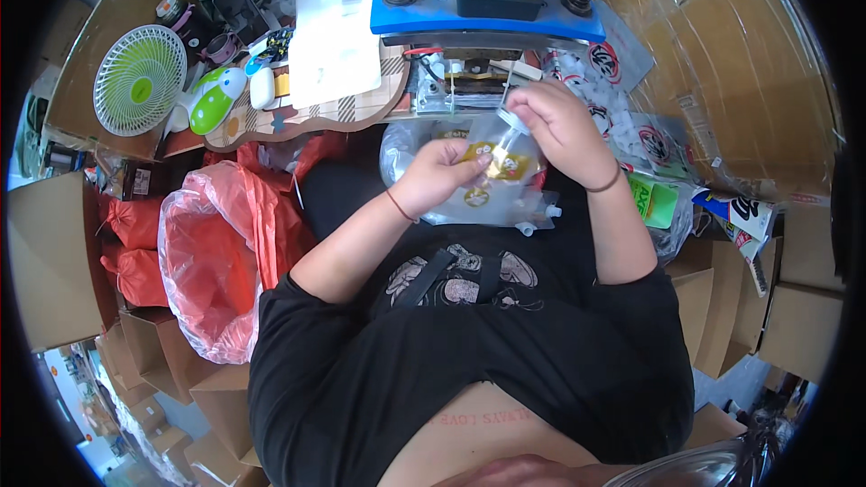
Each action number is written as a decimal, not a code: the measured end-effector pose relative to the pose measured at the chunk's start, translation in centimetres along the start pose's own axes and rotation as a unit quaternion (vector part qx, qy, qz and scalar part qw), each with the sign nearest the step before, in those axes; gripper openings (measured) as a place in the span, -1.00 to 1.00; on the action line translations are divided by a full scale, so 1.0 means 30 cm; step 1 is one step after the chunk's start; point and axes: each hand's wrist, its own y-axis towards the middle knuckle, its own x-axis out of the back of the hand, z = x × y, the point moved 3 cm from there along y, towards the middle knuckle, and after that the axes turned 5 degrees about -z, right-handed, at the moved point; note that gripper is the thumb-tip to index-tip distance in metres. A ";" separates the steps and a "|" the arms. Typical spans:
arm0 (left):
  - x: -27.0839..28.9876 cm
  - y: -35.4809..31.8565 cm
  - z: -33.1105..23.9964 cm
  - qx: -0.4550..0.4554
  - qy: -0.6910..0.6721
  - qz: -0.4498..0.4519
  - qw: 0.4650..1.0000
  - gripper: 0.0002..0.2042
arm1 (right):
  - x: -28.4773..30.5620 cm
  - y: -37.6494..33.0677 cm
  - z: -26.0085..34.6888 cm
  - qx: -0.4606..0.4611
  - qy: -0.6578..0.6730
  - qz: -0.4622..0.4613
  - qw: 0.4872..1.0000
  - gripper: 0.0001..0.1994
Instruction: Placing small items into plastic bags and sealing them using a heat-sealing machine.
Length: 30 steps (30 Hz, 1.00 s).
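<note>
Black short-sleeved shirt [505,343] below, clear plastic pouch with gold print [511,165] held above the lap.
Left hand [428,182] has its grip pinched on the pouch, before a blue metal press plate [433,14]; right hand [564,131] is at the round white plastic cap [512,120], its grip too obscured to tell.
</note>
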 end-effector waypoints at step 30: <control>0.147 0.211 -0.010 0.054 -0.136 -0.100 0.984 -0.61 | 0.128 -0.303 -0.216 -0.225 -0.165 0.219 0.935 -0.60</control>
